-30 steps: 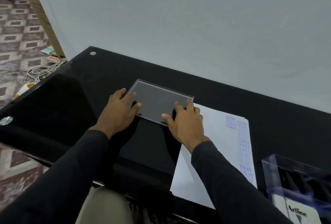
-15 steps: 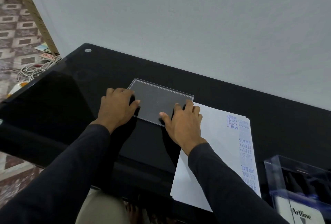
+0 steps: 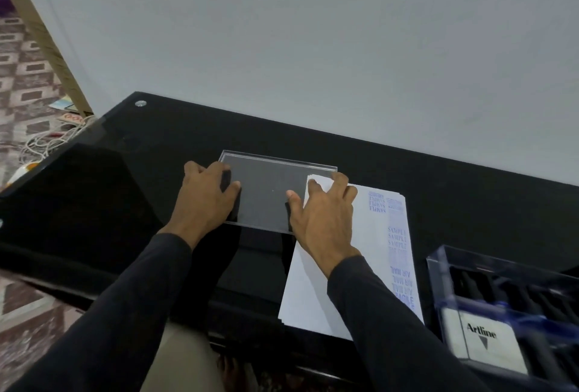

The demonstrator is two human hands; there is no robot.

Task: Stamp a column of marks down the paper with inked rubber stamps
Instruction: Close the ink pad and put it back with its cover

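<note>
— What do we see in the way of containers from the head view?

— At the lower right of the frame we have a clear plastic box on the black table. Dark stamps stand in a row inside it, and a white label reading "Artline" sits at its front. The box is blurred, so we cannot count the stamps.

— And the hands?

— Our left hand grips the left edge of a clear flat lid at the middle of the frame, thumb on top and fingers curled over the side. Our right hand has its thumb on the lid's surface and its fingers curled over the lid's right edge, where the top left corner of the paper lies lifted against them. We cannot tell whether the fingers pinch the lid, the paper corner, or both.

— Where does the paper lie?

— Right of centre, just beside the lid, running down to the table's near edge. A column of blue marks runs down its right side: "SAMPLE" above, "AIR MAIL" below.

— Room to move?

— Bare black table lies left of the lid and above it toward the grey wall.
</note>
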